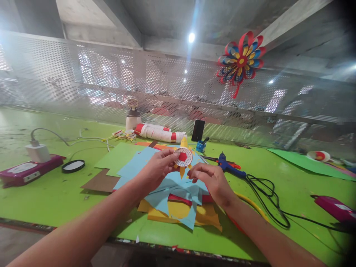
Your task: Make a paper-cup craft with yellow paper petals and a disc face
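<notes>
My left hand [158, 167] is closed on a small paper craft flower [183, 157]: a white round disc with a red centre and yellow petals, held upright above a pile of light blue, yellow and red paper sheets [172, 196]. My right hand [210, 180] is just to the right of it and lower, with fingers curled in a pinch near the flower's lower petal. What the pinch holds is too small to make out.
On the green table [55, 196]: a blue glue gun [229, 166] with a black cable [267, 196], a magenta device [27, 170] at left, another [336, 207] at right, a black ring [73, 166], red-and-white rolls [160, 133]. A paper pinwheel [240, 61] hangs on the mesh.
</notes>
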`<state>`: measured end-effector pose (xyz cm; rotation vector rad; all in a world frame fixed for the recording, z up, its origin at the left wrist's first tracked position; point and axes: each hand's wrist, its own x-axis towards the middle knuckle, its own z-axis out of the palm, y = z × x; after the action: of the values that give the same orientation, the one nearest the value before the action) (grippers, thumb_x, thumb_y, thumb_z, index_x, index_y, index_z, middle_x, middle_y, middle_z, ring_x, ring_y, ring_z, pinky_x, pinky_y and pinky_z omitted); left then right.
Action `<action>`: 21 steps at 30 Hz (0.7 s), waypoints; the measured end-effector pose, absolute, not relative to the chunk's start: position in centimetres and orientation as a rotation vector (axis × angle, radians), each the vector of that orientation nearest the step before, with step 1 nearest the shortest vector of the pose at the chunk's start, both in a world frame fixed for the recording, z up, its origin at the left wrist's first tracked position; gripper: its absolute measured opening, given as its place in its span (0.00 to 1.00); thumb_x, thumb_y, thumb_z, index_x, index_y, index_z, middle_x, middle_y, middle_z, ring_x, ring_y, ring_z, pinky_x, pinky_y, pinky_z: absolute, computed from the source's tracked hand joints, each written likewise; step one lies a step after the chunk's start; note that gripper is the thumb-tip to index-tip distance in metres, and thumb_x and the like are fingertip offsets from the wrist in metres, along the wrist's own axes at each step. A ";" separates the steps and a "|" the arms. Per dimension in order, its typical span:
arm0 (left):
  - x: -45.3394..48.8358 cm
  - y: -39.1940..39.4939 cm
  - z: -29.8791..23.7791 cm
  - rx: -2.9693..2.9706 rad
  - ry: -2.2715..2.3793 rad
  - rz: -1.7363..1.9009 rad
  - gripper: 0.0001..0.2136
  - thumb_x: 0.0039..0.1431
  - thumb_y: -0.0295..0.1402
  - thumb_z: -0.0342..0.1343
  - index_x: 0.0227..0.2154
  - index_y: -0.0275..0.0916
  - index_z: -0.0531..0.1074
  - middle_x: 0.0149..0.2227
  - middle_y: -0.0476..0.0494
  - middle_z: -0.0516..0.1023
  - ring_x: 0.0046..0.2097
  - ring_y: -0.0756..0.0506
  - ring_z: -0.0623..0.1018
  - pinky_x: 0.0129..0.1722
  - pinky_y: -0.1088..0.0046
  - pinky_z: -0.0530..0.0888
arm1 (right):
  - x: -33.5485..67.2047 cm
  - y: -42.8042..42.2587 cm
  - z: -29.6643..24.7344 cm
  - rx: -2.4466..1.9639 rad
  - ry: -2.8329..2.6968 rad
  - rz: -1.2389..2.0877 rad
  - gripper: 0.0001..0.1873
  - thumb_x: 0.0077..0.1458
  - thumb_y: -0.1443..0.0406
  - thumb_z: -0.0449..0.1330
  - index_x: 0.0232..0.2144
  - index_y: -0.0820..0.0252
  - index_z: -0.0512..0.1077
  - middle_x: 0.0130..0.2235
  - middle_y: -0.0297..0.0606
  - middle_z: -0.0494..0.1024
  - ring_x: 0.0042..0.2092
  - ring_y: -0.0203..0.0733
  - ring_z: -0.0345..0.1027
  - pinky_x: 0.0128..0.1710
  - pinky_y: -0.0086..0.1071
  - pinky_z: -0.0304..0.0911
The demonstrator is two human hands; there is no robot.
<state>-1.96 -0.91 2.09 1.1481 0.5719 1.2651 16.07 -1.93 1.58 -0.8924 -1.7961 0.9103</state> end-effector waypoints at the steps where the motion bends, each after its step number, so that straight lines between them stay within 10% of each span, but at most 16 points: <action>1: -2.0 -0.9 2.1 1.171 0.579 1.256 0.10 0.54 0.36 0.59 0.31 0.32 0.72 0.34 0.40 0.76 0.34 0.48 0.74 0.37 0.69 0.70 | 16.2 -1.7 1.6 -0.889 -1.750 0.914 0.10 0.48 0.63 0.56 0.22 0.63 0.72 0.26 0.40 0.74 0.30 0.40 0.67 0.31 0.35 0.65; 21: -2.0 -1.0 1.9 1.206 0.607 1.090 0.06 0.51 0.32 0.61 0.30 0.34 0.72 0.31 0.44 0.75 0.33 0.50 0.74 0.34 0.74 0.69 | 16.8 -0.2 1.3 -0.831 -1.370 1.101 0.08 0.46 0.63 0.61 0.29 0.63 0.74 0.27 0.36 0.76 0.29 0.37 0.70 0.29 0.32 0.66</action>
<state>-1.99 -1.02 1.91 1.2057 0.6068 1.0900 16.82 -0.19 1.35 -0.8310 -1.3700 1.1015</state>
